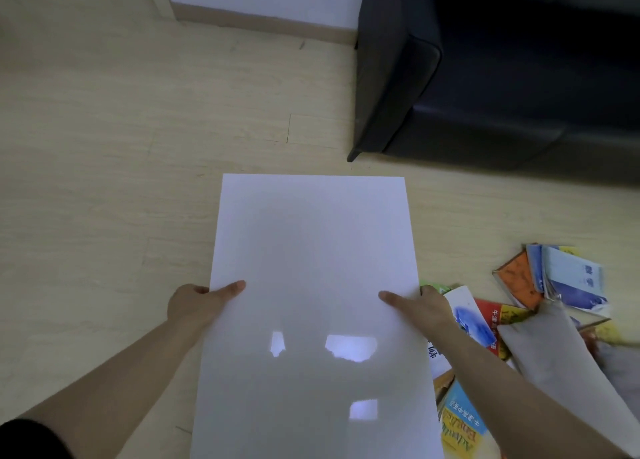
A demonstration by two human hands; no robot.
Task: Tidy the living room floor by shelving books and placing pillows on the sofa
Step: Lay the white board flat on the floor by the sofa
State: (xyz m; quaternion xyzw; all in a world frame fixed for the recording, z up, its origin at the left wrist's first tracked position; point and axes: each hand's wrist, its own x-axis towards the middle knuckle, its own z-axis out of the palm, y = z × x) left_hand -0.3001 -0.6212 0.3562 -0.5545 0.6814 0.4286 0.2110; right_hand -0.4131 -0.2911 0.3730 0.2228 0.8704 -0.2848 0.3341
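Left hand (194, 303) and right hand (422, 308) pinch opposite edges of a glossy white book (311, 251), perhaps only a board, above the floor (104, 147). It looks stiff, light and slippery, so edge grips suit. Other books (568, 282) lie scattered nearby.

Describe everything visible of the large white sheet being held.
The white sheet is a large, plain, glossy rectangle, blank on top, mirroring bright light patches. It is held roughly flat above the floor, long side pointing away. The left hand and right hand grip its side edges, thumbs on top.
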